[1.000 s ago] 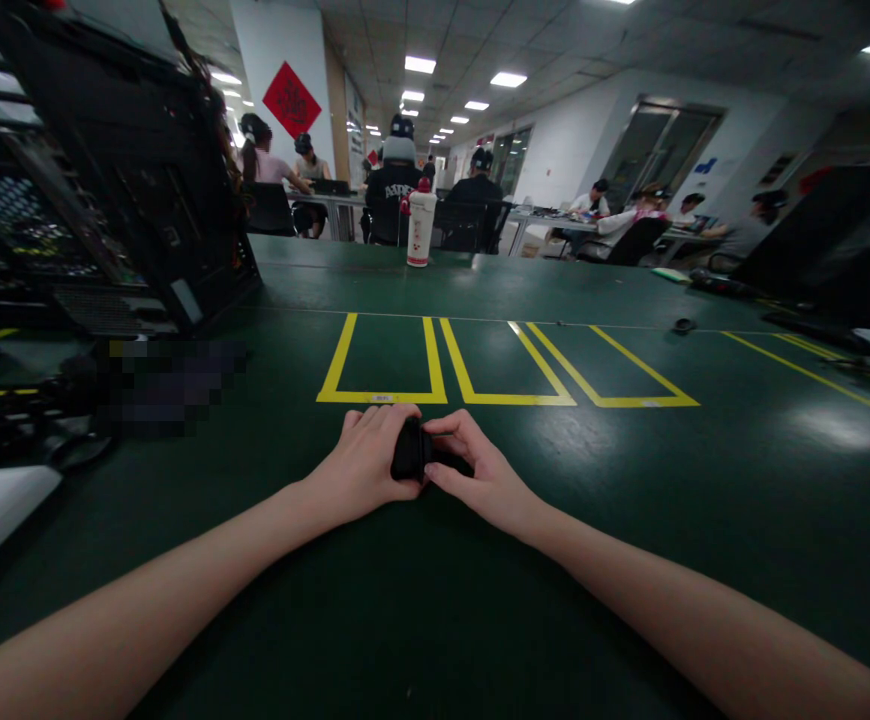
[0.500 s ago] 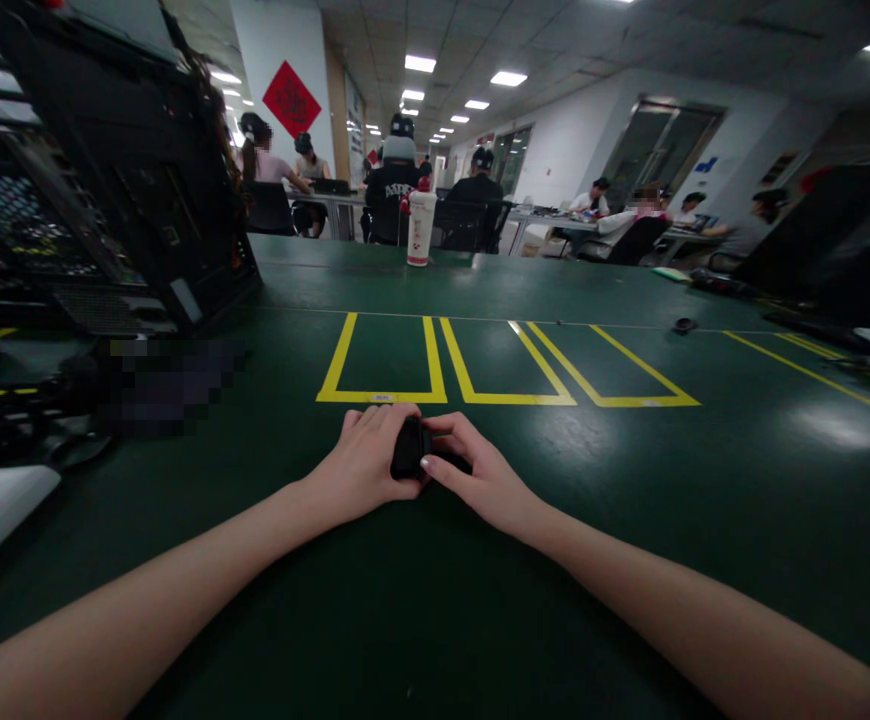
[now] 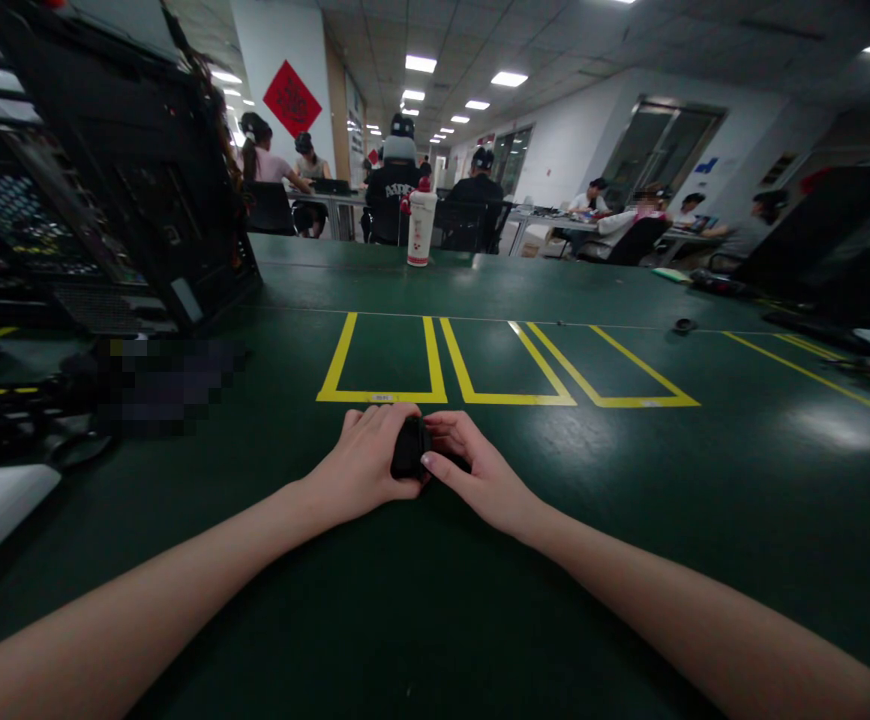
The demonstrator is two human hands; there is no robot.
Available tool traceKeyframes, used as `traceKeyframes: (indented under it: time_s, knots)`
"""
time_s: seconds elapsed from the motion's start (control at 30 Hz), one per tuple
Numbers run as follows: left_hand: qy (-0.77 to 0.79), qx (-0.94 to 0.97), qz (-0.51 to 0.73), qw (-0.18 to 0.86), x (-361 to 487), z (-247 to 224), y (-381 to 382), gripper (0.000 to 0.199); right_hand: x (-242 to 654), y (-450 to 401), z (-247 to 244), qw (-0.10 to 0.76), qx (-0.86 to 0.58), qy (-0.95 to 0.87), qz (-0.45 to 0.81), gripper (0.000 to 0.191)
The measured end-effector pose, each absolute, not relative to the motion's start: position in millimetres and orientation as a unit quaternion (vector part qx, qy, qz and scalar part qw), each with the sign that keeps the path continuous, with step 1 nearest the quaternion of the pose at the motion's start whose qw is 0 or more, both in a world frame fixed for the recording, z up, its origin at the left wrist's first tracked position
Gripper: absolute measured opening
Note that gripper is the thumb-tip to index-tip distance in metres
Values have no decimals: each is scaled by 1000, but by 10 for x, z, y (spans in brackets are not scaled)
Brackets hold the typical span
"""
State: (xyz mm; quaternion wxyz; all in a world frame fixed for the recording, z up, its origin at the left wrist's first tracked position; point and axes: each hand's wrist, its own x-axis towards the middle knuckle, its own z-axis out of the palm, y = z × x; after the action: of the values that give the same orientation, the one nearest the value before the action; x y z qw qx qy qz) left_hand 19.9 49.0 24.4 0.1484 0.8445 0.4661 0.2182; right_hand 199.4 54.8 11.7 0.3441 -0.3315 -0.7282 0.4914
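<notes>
Between my hands, low over the green table, is a small black boxy object (image 3: 408, 449) whose exact kind I cannot make out. My left hand (image 3: 366, 455) is closed around its left side, thumb below and fingers over the top. From the right, my right hand (image 3: 484, 472) pinches its edge, with the thumb in front and the other fingers behind. Both hands hide much of the object. Just beyond them, yellow tape (image 3: 382, 397) marks out box shapes on the tabletop.
A black computer case (image 3: 172, 220) with its side exposed stands at the left, cables near it. A white cup (image 3: 421, 230) is at the table's far side. A small black round item (image 3: 684, 326) lies right. Several people sit at tables beyond.
The fingers of my right hand have shifted slightly against the black object's edge. My left hand keeps its hold in the same place.
</notes>
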Motion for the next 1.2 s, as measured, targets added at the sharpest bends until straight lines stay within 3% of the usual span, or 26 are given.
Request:
traceKeyframes:
  time_s: [0.4, 0.67, 1.2]
  knots:
    - [468, 847, 208, 145, 206, 270, 486, 52, 2001, 522, 156, 339, -329, -727, 499, 20]
    - [470, 843, 211, 153, 209, 276, 482, 52, 1994, 528, 163, 336, -341, -732, 485, 33]
    - [460, 849, 214, 149, 198, 278, 483, 50, 2004, 525, 140, 345, -323, -721, 506, 20]
